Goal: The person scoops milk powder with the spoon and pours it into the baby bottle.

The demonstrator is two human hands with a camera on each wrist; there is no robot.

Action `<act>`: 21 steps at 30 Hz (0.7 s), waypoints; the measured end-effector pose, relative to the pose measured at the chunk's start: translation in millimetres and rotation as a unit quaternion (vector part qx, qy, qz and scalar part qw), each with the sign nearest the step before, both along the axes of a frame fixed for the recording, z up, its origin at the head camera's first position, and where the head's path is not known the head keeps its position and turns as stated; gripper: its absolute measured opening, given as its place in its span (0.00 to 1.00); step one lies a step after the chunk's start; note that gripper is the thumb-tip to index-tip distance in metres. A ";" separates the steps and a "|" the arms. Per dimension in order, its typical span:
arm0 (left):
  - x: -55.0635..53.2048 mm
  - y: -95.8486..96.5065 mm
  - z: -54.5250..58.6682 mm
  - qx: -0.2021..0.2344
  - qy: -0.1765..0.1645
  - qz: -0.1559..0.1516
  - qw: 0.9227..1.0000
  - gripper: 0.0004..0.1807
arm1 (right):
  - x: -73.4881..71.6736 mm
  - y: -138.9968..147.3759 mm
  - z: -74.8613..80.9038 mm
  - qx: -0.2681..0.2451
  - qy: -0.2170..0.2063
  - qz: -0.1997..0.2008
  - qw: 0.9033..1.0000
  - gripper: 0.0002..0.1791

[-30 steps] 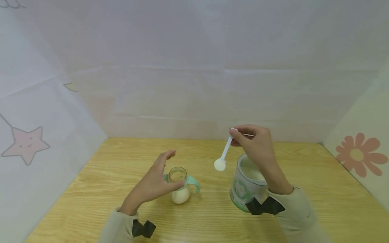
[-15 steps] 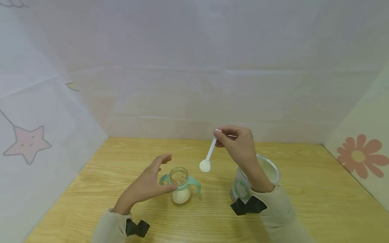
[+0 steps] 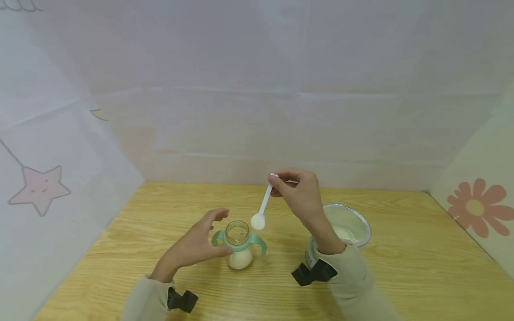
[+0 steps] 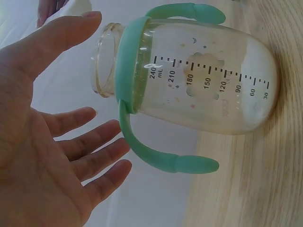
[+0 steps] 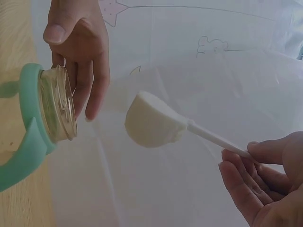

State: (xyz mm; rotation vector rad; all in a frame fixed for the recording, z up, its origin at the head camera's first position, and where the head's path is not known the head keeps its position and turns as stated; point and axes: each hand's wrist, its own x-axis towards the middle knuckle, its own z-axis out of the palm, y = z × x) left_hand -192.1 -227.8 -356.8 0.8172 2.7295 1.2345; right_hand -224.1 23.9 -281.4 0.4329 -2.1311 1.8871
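Note:
A baby bottle (image 3: 239,258) with mint-green handles stands uncapped on the table, white powder in its bottom in the left wrist view. Beside its neck my left hand (image 3: 194,245) is spread, thumb and fingers apart on either side, gripping nothing. My right hand (image 3: 301,194) pinches the end of a white measuring scoop (image 3: 263,205) between thumb and fingers. The scoop's bowl (image 5: 154,123) is heaped with white powder and hangs just right of and above the bottle's mouth (image 5: 64,104). The right forearm partly hides a milk powder tin (image 3: 353,223) standing without a lid.
The wooden table (image 3: 160,214) meets a pale fabric backdrop (image 3: 257,133) at its back edge. Printed side walls rise left and right. Some powder (image 3: 344,234) shows inside the tin, right of the bottle. Each wrist carries a black camera mount (image 3: 182,300).
My right hand has carried the filled scoop leftward from above the tin toward the bottle. The left hand has drawn slightly left and down. More of the tin's opening shows.

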 end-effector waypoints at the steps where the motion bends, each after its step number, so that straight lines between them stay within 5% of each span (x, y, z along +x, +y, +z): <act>1: -0.5 0.2 -0.6 -0.001 -0.003 0.001 1.000 0.48 | 0.1 -1.1 -0.3 0.001 -0.001 0.000 1.000 0.09; 21: -4.3 3.6 -9.7 -0.002 -0.060 0.021 0.998 0.49 | -2.3 -14.6 -13.4 0.002 -0.011 0.016 1.000 0.09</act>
